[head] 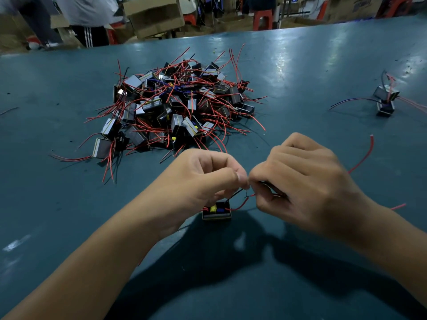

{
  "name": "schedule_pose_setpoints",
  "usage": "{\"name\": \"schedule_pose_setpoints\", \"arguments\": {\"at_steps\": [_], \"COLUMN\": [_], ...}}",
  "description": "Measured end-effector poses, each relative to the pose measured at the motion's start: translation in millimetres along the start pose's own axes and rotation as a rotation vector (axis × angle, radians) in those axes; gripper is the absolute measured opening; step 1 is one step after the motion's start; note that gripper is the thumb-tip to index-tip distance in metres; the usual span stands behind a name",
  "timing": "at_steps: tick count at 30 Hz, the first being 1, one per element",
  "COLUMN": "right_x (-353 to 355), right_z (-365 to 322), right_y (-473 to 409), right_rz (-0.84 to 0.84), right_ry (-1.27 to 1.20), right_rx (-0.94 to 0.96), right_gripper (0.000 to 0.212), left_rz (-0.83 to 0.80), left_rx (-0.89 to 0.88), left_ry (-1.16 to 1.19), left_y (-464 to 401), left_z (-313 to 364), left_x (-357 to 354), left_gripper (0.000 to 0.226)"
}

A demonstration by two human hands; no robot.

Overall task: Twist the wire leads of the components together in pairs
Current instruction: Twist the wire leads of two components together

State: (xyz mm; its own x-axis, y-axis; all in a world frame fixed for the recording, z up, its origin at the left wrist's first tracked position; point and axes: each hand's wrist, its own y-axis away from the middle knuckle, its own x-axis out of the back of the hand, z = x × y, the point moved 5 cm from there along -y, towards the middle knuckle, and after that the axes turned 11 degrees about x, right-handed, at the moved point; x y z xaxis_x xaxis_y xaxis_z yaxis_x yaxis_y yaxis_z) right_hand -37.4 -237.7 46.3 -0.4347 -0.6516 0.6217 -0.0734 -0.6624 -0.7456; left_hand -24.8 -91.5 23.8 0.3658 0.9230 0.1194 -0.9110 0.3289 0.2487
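A small black component (216,211) with yellow and blue parts on top hangs just above the teal table (69,215), below my hands. Its thin black lead (235,194) and red lead (242,204) rise to my fingertips. My left hand (203,179) pinches the wire ends between thumb and forefinger. My right hand (300,183) pinches them from the other side, fingertips nearly touching the left hand's. A long red wire (365,155) curves up from behind my right hand.
A big pile of several similar components (175,107) with red and black leads lies beyond my hands. Two joined components (385,100) sit at the far right. Cardboard boxes (152,15), red stools and standing people are past the table's far edge.
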Motion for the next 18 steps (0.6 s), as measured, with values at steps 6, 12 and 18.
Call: {"name": "schedule_pose_setpoints", "arguments": {"at_steps": [6, 12, 18], "right_x": [-1.1, -3.4, -8.2], "right_z": [-0.5, 4.0, 17.3], "right_y": [0.1, 2.9, 13.6], "right_rz": [0.000, -0.019, -0.023], "right_ry": [0.006, -0.062, -0.560], "right_rx": [0.019, -0.067, -0.571], "right_gripper": [0.027, 0.021, 0.008], "left_rz": [-0.005, 0.231, 0.544], "left_rx": [-0.008, -0.379, -0.966], "left_ry": [0.038, -0.437, -1.177], "left_y": [0.0, 10.1, 26.5], "left_z": [-0.5, 17.0, 24.3], "left_x": [2.6, 2.9, -15.7], "left_gripper": [0.013, 0.009, 0.016]}}
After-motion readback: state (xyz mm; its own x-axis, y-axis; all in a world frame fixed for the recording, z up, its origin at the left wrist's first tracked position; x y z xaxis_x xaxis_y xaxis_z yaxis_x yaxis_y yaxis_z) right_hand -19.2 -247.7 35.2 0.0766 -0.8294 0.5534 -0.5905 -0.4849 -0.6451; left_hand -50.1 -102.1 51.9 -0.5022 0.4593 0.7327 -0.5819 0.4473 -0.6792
